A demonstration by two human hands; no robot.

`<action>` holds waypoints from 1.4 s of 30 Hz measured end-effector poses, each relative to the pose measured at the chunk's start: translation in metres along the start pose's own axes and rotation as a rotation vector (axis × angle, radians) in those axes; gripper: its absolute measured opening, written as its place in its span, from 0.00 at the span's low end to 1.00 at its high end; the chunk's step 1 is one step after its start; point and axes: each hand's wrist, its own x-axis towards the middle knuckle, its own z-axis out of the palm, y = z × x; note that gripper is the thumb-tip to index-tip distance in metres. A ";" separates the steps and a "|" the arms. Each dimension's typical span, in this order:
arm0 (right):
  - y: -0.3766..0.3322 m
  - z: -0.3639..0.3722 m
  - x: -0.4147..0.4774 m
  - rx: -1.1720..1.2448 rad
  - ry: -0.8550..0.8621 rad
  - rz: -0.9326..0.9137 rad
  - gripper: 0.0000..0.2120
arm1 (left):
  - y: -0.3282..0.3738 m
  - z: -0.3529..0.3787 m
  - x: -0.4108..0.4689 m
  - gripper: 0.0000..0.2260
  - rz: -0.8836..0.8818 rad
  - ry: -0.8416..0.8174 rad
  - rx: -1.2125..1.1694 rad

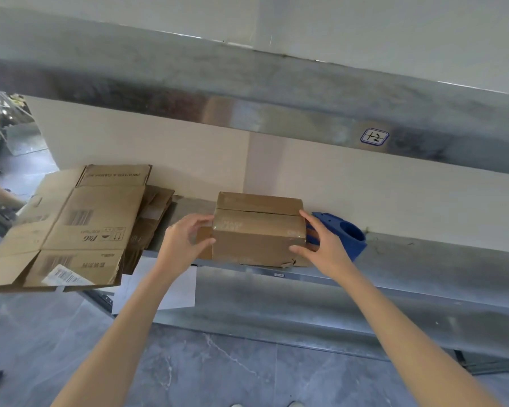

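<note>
A taped brown cardboard box [257, 230] sits on a metal shelf [423, 259] against a pale wall. My left hand [184, 242] holds the box's left end, thumb on the front face and fingers curled at the upper left corner. My right hand [321, 245] holds the right end, thumb low on the front and fingers along the right side. Both arms reach forward from below.
Flattened cardboard cartons [71, 230] lie stacked on the shelf's left part, overhanging its edge. A blue plastic holder [344, 233] stands just right of the box. White paper sheets [171, 289] hang over the shelf front. An upper shelf beam [247, 92] runs overhead. Grey tiled floor lies below.
</note>
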 end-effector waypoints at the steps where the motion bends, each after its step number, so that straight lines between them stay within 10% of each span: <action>1: -0.002 -0.001 0.001 -0.035 -0.019 -0.003 0.43 | 0.002 0.000 0.004 0.27 -0.001 -0.028 0.008; 9: -0.018 0.008 0.028 -0.208 -0.023 -0.004 0.55 | 0.016 0.027 0.033 0.48 -0.033 -0.132 0.061; 42: -0.010 0.020 0.036 -0.359 -0.068 0.011 0.56 | 0.011 0.053 0.026 0.47 -0.054 -0.034 -0.022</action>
